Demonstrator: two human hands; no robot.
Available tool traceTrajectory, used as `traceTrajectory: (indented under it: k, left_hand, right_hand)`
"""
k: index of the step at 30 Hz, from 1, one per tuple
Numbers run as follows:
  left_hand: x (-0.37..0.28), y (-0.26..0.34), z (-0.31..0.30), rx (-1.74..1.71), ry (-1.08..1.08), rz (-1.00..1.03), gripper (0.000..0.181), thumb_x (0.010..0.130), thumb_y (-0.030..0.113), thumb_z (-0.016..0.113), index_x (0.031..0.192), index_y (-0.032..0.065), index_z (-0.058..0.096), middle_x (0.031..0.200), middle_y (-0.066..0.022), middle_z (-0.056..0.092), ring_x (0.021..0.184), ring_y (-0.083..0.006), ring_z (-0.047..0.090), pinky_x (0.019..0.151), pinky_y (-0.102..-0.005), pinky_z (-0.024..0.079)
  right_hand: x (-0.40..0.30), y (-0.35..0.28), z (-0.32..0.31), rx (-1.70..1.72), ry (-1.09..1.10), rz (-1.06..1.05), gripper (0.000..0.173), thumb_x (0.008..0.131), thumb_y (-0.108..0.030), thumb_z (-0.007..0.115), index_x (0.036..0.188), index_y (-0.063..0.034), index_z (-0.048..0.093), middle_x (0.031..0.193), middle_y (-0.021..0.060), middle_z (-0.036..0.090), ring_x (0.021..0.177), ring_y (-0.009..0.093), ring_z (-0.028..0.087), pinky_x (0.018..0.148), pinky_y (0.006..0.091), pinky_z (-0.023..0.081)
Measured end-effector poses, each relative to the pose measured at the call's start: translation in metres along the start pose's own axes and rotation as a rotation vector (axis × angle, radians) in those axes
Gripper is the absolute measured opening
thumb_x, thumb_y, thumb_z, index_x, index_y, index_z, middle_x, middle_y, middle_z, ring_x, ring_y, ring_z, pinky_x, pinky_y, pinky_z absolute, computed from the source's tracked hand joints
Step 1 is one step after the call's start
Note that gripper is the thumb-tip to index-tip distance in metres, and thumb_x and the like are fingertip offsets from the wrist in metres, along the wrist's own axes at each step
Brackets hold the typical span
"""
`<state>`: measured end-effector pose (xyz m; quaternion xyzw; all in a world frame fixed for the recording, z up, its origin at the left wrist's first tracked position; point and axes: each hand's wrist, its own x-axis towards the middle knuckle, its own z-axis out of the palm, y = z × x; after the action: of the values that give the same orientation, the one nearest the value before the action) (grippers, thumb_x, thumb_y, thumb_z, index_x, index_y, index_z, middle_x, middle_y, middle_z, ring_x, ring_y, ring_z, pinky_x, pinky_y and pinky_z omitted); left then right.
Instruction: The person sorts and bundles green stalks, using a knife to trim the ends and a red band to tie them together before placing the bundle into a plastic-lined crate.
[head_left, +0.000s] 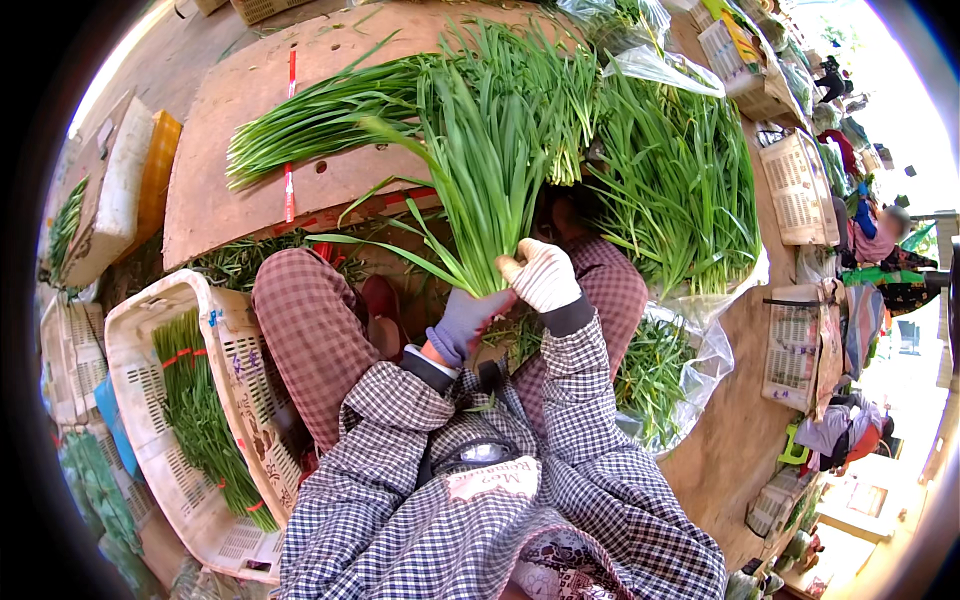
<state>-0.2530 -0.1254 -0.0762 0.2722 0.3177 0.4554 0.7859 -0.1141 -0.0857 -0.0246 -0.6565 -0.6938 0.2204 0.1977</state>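
My left hand (471, 319), in a grey-purple knit glove, grips the base of a bunch of long green leafy stalks, likely garlic chives (480, 180), with the leaves fanned away from me. My right hand (541, 276), in a white ribbed glove, touches the same bunch at its lower right side, fingertips bent in at the stems. Beyond it, a heap of chives (322, 112) lies across a wooden board (225, 180), beside a red strip (289, 187) laid on the board. More loose chives (675, 187) are piled at the right on clear plastic.
A white plastic crate (247, 405) at my left holds chive bundles (195, 405) tied with red bands. Leaf scraps fill a clear plastic bag (701, 375) by my right knee. A foam box (112, 195) stands far left. Crates (799, 187) and a person (874, 232) are at the far right.
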Motion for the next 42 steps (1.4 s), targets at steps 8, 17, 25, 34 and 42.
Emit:
traceTrajectory:
  k: [8, 17, 25, 34, 42]
  left_hand:
    - [-0.011, 0.017, 0.008, -0.279, 0.006, -0.251, 0.031, 0.085, 0.007, 0.066, 0.115, 0.008, 0.056, 0.1, -0.0037, 0.062, 0.088, -0.0168, 0.062, 0.075, -0.0344, 0.055]
    - [-0.002, 0.0, 0.008, -0.13, 0.069, -0.209, 0.031, 0.083, 0.007, 0.067, 0.112, 0.0058, 0.056, 0.098, -0.0042, 0.063, 0.086, -0.017, 0.063, 0.067, -0.0297, 0.052]
    - [-0.003, -0.005, 0.011, -0.053, 0.074, -0.185, 0.031, 0.082, 0.008, 0.068, 0.111, 0.0053, 0.057, 0.097, -0.0038, 0.064, 0.088, -0.0158, 0.063, 0.072, -0.03, 0.053]
    - [-0.007, -0.007, -0.004, -0.49, -0.043, -0.212, 0.038, 0.098, 0.016, 0.048, 0.135, 0.0121, 0.043, 0.117, -0.0059, 0.055, 0.1, -0.0158, 0.058, 0.084, -0.0302, 0.052]
    - [0.005, -0.019, -0.026, -0.214, -0.043, -0.128, 0.028, 0.093, 0.017, 0.059, 0.118, 0.0053, 0.053, 0.088, -0.0058, 0.06, 0.072, -0.0121, 0.059, 0.059, -0.0236, 0.05]
  right_hand:
    - [-0.011, 0.01, -0.009, 0.439, -0.103, 0.193, 0.029, 0.079, -0.024, 0.066, 0.07, 0.0029, 0.059, 0.059, 0.02, 0.057, 0.051, 0.028, 0.057, 0.051, 0.0362, 0.046]
    - [-0.016, -0.005, -0.014, 0.11, 0.037, 0.045, 0.037, 0.073, -0.037, 0.072, 0.072, -0.0018, 0.063, 0.066, 0.0169, 0.062, 0.06, 0.03, 0.062, 0.058, 0.0367, 0.05]
    - [-0.007, 0.001, 0.007, -0.007, 0.051, 0.061, 0.033, 0.074, -0.036, 0.07, 0.075, -0.0036, 0.064, 0.069, 0.0174, 0.064, 0.064, 0.032, 0.063, 0.06, 0.038, 0.051]
    - [-0.016, -0.002, 0.007, 0.655, 0.018, 0.271, 0.021, 0.079, -0.015, 0.07, 0.082, 0.0051, 0.065, 0.064, 0.0091, 0.063, 0.058, 0.013, 0.061, 0.052, 0.0293, 0.049]
    - [-0.045, -0.044, -0.033, 1.055, 0.104, 0.257, 0.01, 0.079, -0.004, 0.068, 0.081, 0.0046, 0.065, 0.061, 0.0053, 0.061, 0.048, 0.008, 0.053, 0.043, 0.0222, 0.04]
